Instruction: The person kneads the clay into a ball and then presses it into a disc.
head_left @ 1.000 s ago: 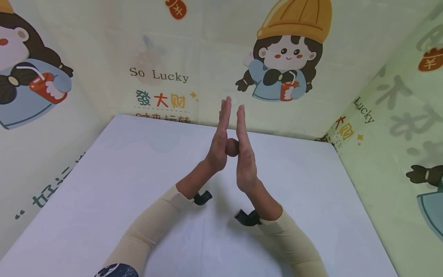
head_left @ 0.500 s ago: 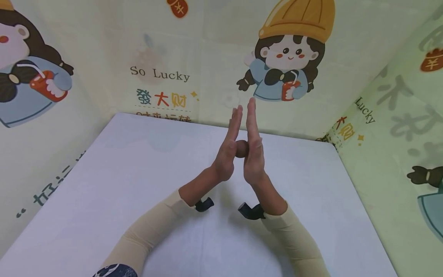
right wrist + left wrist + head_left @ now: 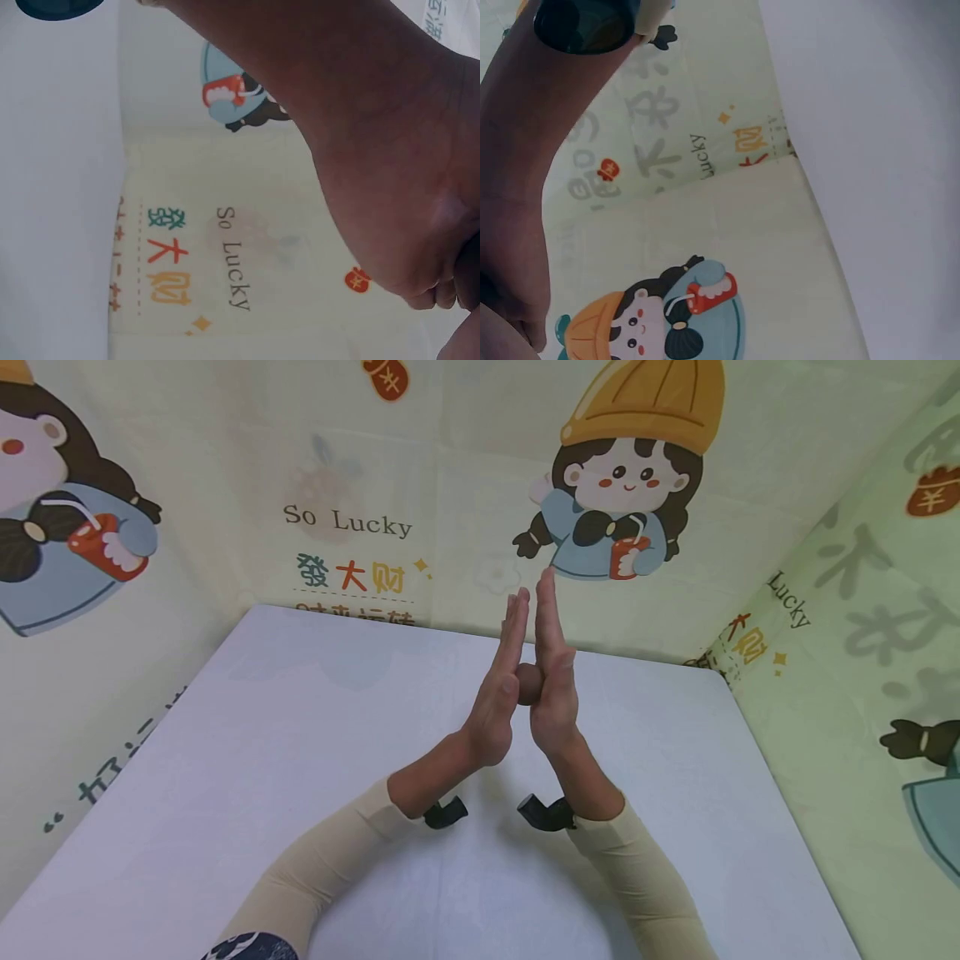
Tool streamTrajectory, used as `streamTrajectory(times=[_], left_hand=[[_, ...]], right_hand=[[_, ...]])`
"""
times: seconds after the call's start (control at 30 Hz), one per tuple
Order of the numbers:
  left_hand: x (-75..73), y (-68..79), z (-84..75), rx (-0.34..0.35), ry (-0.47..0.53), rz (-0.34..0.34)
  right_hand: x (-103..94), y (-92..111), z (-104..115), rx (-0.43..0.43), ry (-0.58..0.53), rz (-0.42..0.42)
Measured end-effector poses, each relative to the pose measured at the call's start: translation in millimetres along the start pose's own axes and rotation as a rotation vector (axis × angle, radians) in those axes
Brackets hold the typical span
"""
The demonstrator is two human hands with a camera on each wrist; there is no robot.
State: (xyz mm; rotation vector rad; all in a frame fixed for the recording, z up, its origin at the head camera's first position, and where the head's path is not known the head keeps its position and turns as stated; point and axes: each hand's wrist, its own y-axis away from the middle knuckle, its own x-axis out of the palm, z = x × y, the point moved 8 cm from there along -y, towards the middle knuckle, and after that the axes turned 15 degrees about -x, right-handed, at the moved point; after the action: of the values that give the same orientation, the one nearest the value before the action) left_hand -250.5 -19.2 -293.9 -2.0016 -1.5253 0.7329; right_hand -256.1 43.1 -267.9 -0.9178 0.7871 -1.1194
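Note:
A small brown ball (image 3: pixel 529 684) sits between my two upright palms in the head view. My left hand (image 3: pixel 495 702) presses it from the left with straight fingers pointing up and away. From the right, my right hand (image 3: pixel 556 697) presses flat against it, its fingers straight too and reaching slightly higher. The fingertips of the two hands stand a little apart. In the left wrist view the ball (image 3: pixel 487 291) shows only as a dark edge at the lower left; the right wrist view catches a dark part of the ball (image 3: pixel 469 274) at the right border.
Below the hands spreads a white table (image 3: pixel 360 710). A printed cloth wall (image 3: pixel 465 485) with cartoon figures and lettering rises behind it and along both sides. Dark curved wrist mounts (image 3: pixel 446 812) jut inward from both beige-sleeved forearms (image 3: pixel 337 852).
Both hands have shifted right together with the ball between them, mostly in the first half second. The right hand has slid up and forward relative to the left, whose fingertips now sit lower.

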Motion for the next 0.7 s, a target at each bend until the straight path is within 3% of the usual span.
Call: streamTrajectory(times=[0.33,0.7], left_hand=[[-2.4,1.0,-8.7,-0.049,0.055,-0.027],[-9.9,-4.9,-21.4,-0.035,0.098,-0.07]], right_hand=[[-0.7,7,-12,0.067,-0.141,-0.064],[3.1,15,-18,0.104,-0.149,-0.077]])
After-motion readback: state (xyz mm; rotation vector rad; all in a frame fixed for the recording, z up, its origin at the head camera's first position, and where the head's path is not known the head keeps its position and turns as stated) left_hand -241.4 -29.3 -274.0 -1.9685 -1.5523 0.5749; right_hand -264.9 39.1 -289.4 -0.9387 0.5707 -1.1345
